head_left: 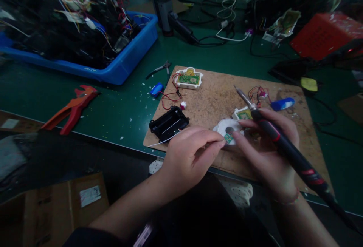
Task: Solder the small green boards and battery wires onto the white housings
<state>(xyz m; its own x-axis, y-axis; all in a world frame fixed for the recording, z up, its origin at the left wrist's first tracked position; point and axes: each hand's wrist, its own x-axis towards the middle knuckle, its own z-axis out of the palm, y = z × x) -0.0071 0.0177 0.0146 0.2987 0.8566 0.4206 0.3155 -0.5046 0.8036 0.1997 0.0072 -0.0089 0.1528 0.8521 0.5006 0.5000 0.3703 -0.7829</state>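
Note:
My left hand is closed in a pinch, its thumb and forefinger at the edge of a small green circuit board. A thin white wire runs out to the left from behind this hand. My right hand grips a black soldering iron, whose tip points up and left, away from the board. The right thumb and forefinger reach to the board's other side; whether they touch it, I cannot tell. Behind the board lies a round white spool with a grey centre, partly covered by my fingers.
A brown work board bears a black case, a white-framed circuit module and a blue battery. Left are cutters, pliers and a blue bin. A red box stands back right.

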